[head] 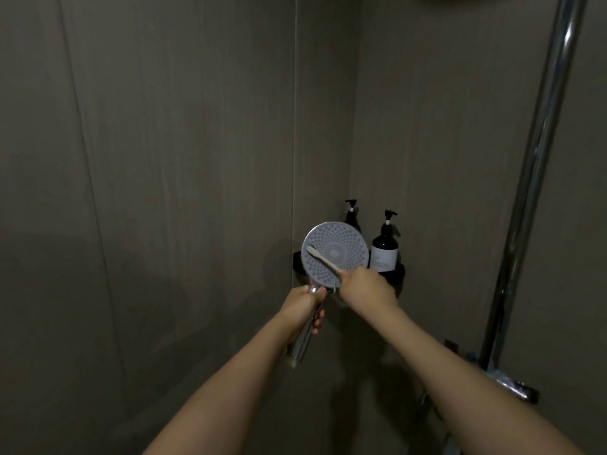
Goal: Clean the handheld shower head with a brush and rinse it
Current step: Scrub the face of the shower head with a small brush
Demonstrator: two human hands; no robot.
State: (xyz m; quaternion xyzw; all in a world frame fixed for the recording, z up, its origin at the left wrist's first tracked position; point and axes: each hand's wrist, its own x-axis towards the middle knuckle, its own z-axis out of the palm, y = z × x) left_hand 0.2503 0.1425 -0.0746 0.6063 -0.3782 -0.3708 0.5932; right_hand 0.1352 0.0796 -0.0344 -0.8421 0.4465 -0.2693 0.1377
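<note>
The handheld shower head [341, 247] has a round pale face dotted with nozzles, turned toward me, and a chrome handle running down to the lower left. My left hand [303, 305] is shut around that handle just below the round face. A light-coloured brush [323, 258], shaped like a toothbrush, lies across the face with its bristle end at the left side. My right hand [368, 285] grips the brush's handle at the lower right rim of the shower head.
A black corner shelf [397, 274] behind the shower head carries two dark pump bottles [385, 247]. A chrome riser pipe [538, 178] runs up the right wall, with a chrome valve [512, 385] at its base. Grey wall panels surround the corner.
</note>
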